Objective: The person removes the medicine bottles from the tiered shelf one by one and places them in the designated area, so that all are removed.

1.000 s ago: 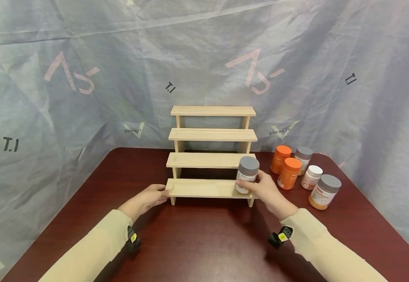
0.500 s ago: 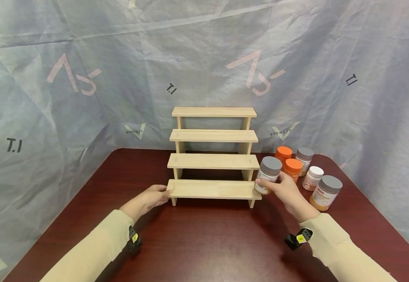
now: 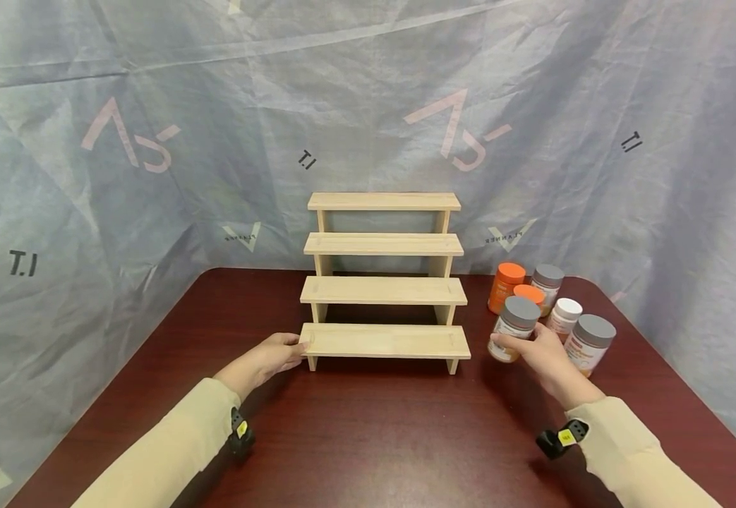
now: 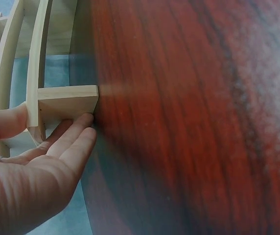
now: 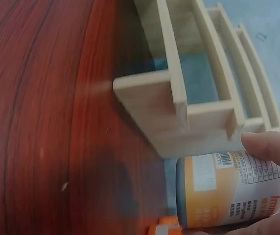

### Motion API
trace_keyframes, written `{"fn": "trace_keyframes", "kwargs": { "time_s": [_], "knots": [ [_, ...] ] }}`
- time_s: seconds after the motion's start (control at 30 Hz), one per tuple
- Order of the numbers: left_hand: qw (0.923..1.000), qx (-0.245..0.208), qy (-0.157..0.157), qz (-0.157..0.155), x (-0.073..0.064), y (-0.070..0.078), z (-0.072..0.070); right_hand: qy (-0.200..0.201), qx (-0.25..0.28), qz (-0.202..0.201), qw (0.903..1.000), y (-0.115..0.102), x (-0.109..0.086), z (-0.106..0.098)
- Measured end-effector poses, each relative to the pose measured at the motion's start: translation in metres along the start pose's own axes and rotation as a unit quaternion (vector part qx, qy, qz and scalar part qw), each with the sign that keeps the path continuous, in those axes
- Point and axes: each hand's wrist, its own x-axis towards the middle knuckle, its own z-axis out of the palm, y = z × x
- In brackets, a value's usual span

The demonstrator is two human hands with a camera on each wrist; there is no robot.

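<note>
A pale wooden step shelf (image 3: 383,340) with several tiers stands at the middle of the table, its boards bare. My left hand (image 3: 272,356) holds the left end of its lowest board. The left wrist view shows the thumb at the board's edge and the fingers under it, along the side panel (image 4: 69,100). Right of the shelf, my right hand (image 3: 548,360) grips a grey-lidded supplement jar (image 3: 520,314) around its body. Printed text and a barcode show on its white and orange label (image 5: 223,181) in the right wrist view. The jar overlaps an orange jar (image 3: 529,292) behind it.
Beyond the held jar stand another orange jar (image 3: 505,288), a grey-lidded jar (image 3: 548,276), a small white bottle (image 3: 567,310) and a larger grey-lidded jar (image 3: 590,339). Grey sheeting (image 3: 368,106) hangs behind the dark red table (image 3: 380,437).
My right hand has carried the grey-lidded jar rightward, from over the lowest board's right end to in front of the other jars. My left hand has stayed on the shelf.
</note>
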Motion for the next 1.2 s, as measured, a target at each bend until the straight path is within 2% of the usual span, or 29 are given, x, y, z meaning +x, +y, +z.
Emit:
{"fn": "trace_keyframes", "kwargs": {
  "time_s": [0.37,0.63,0.83,1.2],
  "knots": [
    [1.0,-0.002,-0.001,-0.002,0.0,0.001,-0.001,-0.004,-0.034,0.024,0.9991,0.018,0.008,-0.025],
    [1.0,-0.001,0.0,0.001,0.0,0.001,0.0,0.001,-0.039,0.031,0.9988,0.027,0.01,-0.034],
    [1.0,-0.002,0.001,0.003,-0.001,0.001,0.001,0.002,-0.061,0.028,0.9978,0.028,0.008,-0.04],
    [1.0,-0.001,0.005,0.0,-0.002,0.001,0.002,0.011,-0.071,0.03,0.997,0.033,0.008,-0.046]
  ]
}}
